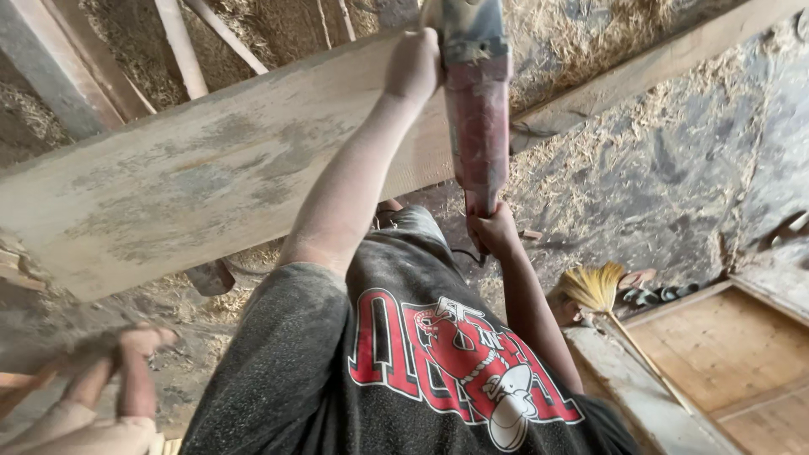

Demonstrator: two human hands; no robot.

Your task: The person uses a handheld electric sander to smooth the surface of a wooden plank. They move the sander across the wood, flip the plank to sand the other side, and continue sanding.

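A long red and grey power tool [478, 118] points away from me across a wide pale wooden plank [194, 185] that runs diagonally through the view. My left hand [413, 63] is closed on the tool's far end, over the plank. My right hand [495, 232] grips the tool's near end, below the plank's edge. A dark cord [465, 254] hangs beside that hand. My dark T-shirt with a red graphic [421, 362] fills the bottom middle.
Another person's blurred hand [126, 362] reaches in at the bottom left. A second beam [657, 67] runs along the upper right. Straw and shavings cover the dusty floor [674, 168]. A straw broom [594, 286] leans on a wooden panel [733, 362] at the lower right.
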